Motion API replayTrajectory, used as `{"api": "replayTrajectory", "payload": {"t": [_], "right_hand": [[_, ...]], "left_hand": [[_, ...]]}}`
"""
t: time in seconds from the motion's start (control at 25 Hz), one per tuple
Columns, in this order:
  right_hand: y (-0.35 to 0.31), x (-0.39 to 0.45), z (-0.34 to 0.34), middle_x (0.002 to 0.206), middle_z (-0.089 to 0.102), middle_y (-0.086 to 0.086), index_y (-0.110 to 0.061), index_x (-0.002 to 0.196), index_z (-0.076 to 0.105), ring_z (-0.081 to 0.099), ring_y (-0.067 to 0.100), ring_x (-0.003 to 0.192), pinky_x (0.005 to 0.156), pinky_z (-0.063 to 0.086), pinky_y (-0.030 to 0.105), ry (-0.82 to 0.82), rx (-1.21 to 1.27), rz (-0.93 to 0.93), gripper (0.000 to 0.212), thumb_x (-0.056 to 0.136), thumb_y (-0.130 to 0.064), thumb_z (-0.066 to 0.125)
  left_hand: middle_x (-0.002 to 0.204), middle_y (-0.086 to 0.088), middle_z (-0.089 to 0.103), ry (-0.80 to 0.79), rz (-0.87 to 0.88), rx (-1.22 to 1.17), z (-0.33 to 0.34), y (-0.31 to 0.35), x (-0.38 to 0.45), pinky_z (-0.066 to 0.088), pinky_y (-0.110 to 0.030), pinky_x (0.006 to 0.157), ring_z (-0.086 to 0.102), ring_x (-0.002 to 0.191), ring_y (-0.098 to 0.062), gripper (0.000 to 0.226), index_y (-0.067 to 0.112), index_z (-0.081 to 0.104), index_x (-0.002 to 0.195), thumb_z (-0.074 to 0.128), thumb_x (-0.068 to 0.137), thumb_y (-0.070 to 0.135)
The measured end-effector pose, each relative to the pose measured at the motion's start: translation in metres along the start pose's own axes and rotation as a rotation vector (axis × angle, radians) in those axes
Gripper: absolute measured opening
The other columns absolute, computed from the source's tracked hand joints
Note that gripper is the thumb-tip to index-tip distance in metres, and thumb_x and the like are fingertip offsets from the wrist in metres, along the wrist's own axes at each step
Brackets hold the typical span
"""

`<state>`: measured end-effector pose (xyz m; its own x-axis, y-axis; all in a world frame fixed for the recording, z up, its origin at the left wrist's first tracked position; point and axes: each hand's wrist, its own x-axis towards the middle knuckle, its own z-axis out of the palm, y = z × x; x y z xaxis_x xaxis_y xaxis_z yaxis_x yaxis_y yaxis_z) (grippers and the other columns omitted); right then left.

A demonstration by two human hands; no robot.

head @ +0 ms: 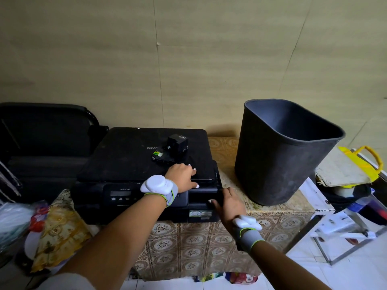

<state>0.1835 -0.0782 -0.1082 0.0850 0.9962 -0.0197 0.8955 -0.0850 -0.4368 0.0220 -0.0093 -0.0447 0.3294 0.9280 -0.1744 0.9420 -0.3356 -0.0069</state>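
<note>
A black printer (125,160) stands on a table with a patterned cloth (188,243). On its closed lid lie two small black ink cartridges (170,149), one with a green and yellow label. My left hand (182,176) rests flat on the lid's front right part, just in front of the cartridges, fingers spread. My right hand (229,203) holds the printer's front right corner: the thumb lies on the small front flap (201,197), and the fingers reach round the right side, partly hidden. Both wrists wear grey bands with white devices.
A tall black waste bin (278,158) stands on the table right of the printer. A black chair (41,130) is at the left. Bags and patterned fabric (56,231) lie at lower left. A yellow-handled bag and papers (351,166) sit at far right above a white frame.
</note>
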Motion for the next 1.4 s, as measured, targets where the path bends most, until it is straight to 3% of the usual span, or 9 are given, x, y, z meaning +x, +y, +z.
{"api": "replayTrajectory", "payload": {"t": [0.2,0.4,0.84,1.08,1.4], "right_hand": [[0.0,0.008,0.0,0.123,0.053,0.009,-0.009,0.115,0.05,0.051,0.03,0.112,0.091,0.041,0.035,0.042,0.013,0.006,0.037,0.091,-0.038,0.054],[0.003,0.01,0.001,0.118,0.057,0.01,-0.009,0.109,0.054,0.053,0.031,0.11,0.089,0.041,0.034,0.072,0.105,-0.011,0.03,0.088,-0.03,0.059],[0.023,-0.003,-0.004,0.109,0.058,0.014,-0.008,0.106,0.056,0.054,0.033,0.104,0.087,0.041,0.036,0.003,-0.072,-0.31,0.032,0.088,-0.035,0.056],[0.026,-0.012,-0.021,0.121,0.057,0.009,-0.014,0.118,0.048,0.053,0.03,0.112,0.09,0.042,0.033,-0.261,-0.184,-0.413,0.034,0.092,-0.036,0.051],[0.022,-0.032,-0.015,0.129,0.051,0.014,-0.015,0.129,0.041,0.055,0.037,0.113,0.091,0.047,0.041,-0.556,-0.508,-0.617,0.047,0.088,-0.034,0.054]], "left_hand": [[0.139,-0.008,0.056,0.04,-0.021,-0.012,0.003,-0.002,0.006,0.044,-0.036,0.1,0.053,0.125,-0.032,0.051,0.024,0.053,0.136,0.054,0.09,0.045],[0.134,-0.009,0.06,0.054,-0.042,-0.046,0.007,-0.004,0.013,0.044,-0.036,0.098,0.055,0.123,-0.032,0.051,0.025,0.056,0.133,0.059,0.087,0.046],[0.136,-0.008,0.06,0.064,-0.031,-0.05,0.01,-0.007,0.016,0.045,-0.036,0.099,0.054,0.124,-0.032,0.052,0.026,0.054,0.135,0.058,0.088,0.047],[0.136,-0.007,0.06,0.071,-0.046,-0.078,0.011,-0.007,0.014,0.045,-0.036,0.099,0.055,0.124,-0.032,0.051,0.027,0.055,0.134,0.059,0.087,0.047],[0.137,-0.007,0.059,0.081,-0.045,-0.056,0.009,-0.006,0.012,0.046,-0.035,0.099,0.054,0.124,-0.032,0.05,0.027,0.055,0.134,0.057,0.088,0.047]]}}
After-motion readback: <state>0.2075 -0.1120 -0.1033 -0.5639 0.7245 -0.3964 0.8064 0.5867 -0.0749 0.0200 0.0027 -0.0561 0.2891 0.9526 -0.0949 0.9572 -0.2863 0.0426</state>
